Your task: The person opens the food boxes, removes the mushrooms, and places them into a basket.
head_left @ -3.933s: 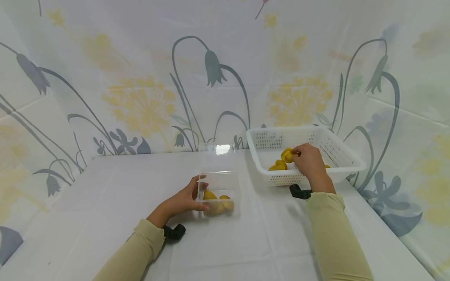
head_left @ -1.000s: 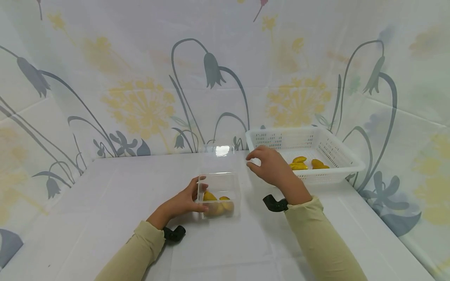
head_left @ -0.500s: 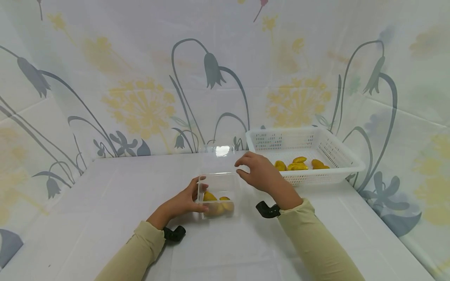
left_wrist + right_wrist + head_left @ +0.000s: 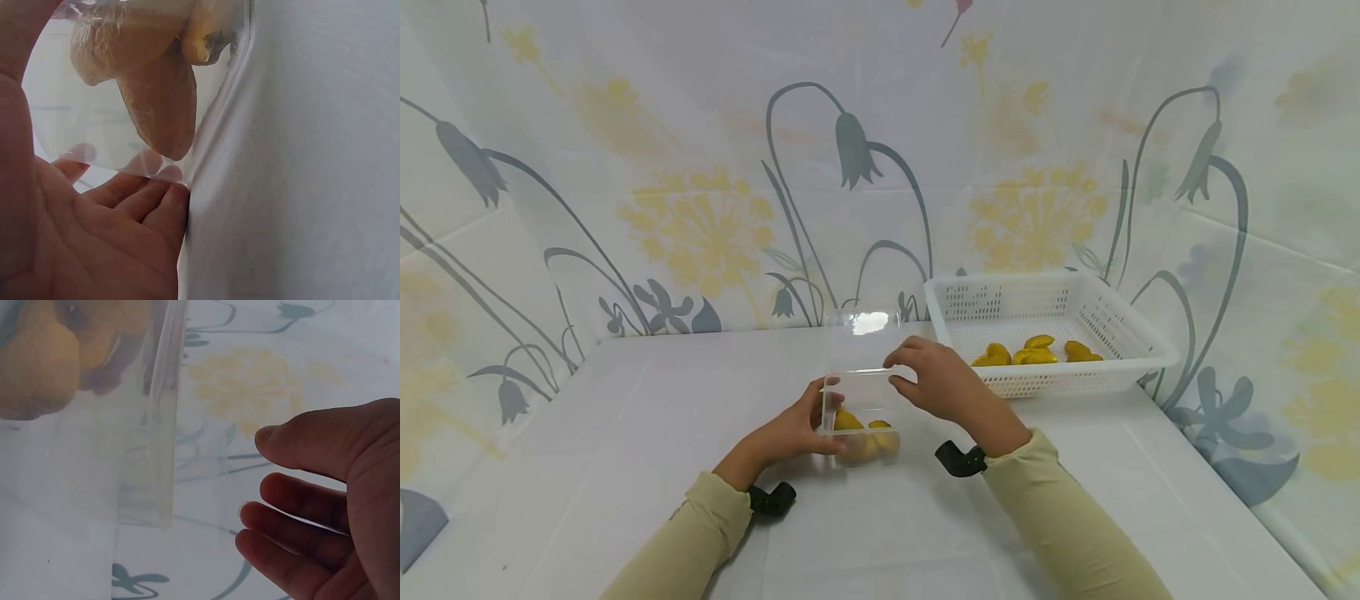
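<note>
A clear plastic box (image 4: 867, 442) with a raised clear lid (image 4: 862, 333) stands on the white table. My left hand (image 4: 790, 427) grips its left side, thumb at the front and fingers round the back; in the left wrist view the fingers (image 4: 150, 200) lie against the clear wall. Inside are a few smooth yellow fruits (image 4: 162, 106), tapered and mango-like, exact kind unclear. My right hand (image 4: 943, 379) hovers at the box's right rim, with thumb and fingers loosely bent. Nothing is between them in the right wrist view, where a gap separates the hand (image 4: 300, 512) from the box.
To the right, a white perforated basket (image 4: 1138, 364) holds several more yellow fruits (image 4: 1034, 356). A flower-printed cloth (image 4: 700, 125) hangs behind the table. Each wrist wears a black mount (image 4: 961, 459).
Earlier the right hand pinched a yellow fruit over the basket; a second ago it held nothing. Since then it has moved left and down to the box's rim. The left hand stays put.
</note>
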{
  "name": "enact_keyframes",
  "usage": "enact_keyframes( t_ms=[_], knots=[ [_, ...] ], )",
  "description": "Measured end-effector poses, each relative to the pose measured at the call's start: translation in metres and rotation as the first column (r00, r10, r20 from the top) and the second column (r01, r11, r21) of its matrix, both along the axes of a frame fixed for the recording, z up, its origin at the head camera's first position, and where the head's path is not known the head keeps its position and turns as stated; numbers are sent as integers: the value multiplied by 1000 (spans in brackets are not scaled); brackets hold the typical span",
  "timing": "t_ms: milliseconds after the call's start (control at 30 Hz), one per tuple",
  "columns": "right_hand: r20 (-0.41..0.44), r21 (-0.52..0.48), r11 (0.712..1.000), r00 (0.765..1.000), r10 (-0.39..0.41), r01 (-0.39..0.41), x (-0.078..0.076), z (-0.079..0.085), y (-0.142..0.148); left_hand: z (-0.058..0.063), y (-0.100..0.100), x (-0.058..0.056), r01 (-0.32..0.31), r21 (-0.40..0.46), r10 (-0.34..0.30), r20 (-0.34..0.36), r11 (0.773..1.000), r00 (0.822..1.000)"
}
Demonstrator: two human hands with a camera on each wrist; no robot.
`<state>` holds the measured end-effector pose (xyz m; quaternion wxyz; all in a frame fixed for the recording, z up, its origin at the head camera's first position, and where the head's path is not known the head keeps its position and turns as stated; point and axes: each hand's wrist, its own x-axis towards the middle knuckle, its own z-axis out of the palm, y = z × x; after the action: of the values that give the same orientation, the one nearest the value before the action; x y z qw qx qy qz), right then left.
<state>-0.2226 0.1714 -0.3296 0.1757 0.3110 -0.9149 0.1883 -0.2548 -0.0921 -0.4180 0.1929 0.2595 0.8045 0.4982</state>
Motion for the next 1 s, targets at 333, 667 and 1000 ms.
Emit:
enact_keyframes(
  t_ms=[333,667,1000],
  knots=[
    [0,18,998,999,53,-53,2,-7,-10,0,3,2,28,-5,-28,-32,1000,999],
    [35,41,996,996,81,-82,4,-14,-20,0,4,2,72,-5,-72,-67,997,995],
    [141,55,994,986,90,-98,8,-16,-31,-1,4,1,87,-42,-90,-87,995,992]
  ],
)
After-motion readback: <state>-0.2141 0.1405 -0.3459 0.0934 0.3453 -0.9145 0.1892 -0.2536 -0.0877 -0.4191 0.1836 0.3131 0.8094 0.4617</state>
